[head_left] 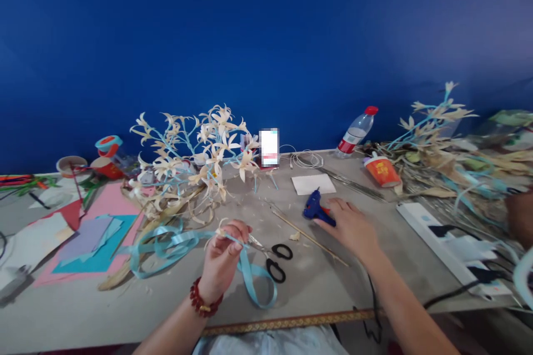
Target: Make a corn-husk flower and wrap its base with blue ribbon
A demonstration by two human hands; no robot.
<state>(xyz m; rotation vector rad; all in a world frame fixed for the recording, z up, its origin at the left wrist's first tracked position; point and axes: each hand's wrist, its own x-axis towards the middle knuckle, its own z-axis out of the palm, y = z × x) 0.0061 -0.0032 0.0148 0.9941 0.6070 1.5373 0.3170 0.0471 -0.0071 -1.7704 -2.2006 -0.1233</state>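
Grey tabletop point(325, 294): bottle label point(347, 146) illegible, left grip point(222, 255) pinching ribbon point(249, 277), right grip point(353, 227) at glue gun point(318, 209), hold unclear

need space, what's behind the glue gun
Just behind the glue gun lies a white card, with a coiled cable farther back. The gun's tip covers part of the card's near edge, which can't be seen.

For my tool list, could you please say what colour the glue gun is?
The glue gun is mostly blue, shown best in the head view.
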